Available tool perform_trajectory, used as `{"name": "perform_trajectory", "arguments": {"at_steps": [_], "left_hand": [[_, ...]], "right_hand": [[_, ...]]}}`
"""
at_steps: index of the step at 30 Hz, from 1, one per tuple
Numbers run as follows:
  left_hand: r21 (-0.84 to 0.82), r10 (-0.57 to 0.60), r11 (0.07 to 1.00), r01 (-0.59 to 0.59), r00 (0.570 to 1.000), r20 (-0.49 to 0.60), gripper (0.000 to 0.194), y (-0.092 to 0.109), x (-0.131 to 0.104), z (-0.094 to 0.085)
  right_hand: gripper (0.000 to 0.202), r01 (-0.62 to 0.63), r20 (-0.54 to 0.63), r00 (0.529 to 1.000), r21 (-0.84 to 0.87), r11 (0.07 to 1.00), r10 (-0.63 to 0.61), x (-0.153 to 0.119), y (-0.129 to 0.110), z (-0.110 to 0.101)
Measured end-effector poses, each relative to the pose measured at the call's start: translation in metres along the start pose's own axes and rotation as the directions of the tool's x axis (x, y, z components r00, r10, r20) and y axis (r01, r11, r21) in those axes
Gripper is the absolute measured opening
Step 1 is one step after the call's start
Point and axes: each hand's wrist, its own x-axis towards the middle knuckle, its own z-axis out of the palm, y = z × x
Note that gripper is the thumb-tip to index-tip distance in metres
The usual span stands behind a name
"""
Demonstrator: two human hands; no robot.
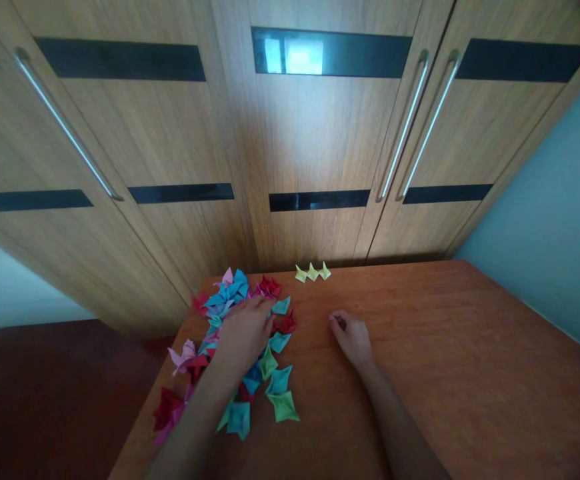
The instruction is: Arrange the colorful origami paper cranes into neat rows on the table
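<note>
My left hand [250,327] reaches over a loose heap of folded paper pieces in blue, pink, red and green. Its fingers are curled down among them, the tips mostly hidden, so what they grip is unclear. Close by its fingertips are a teal folded paper piece [281,306] and a red folded paper piece [287,323]. My right hand [353,337] rests on the tabletop to the right of the heap, loosely closed, thumb against the fingers, with nothing visible in it. Three pale yellow folded paper pieces [313,272] stand in a row at the far edge.
The brown wooden table [445,360] reaches back to a wooden wardrobe [315,147] with long metal handles. A pale wall [545,220] borders the right side. Pink and red paper pieces [169,408] lie close to the table's left edge, beyond which is dark floor.
</note>
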Motion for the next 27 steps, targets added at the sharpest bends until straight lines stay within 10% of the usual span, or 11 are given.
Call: {"name": "perform_trajectory", "arguments": {"at_steps": [7, 27], "left_hand": [[-0.028, -0.083, 0.996, 0.086, 0.993, 0.081, 0.026, -0.075, -0.036, 0.009], [-0.127, -0.050, 0.989, 0.078, 0.976, 0.212, 0.023, -0.070, -0.026, 0.016]], "right_hand": [[0.021, 0.030, -0.009, 0.999, -0.041, 0.999, -0.031, -0.002, 0.003, 0.003], [0.022, 0.061, -0.020, 0.998, -0.084, 0.995, -0.063, -0.003, 0.002, 0.004]]}}
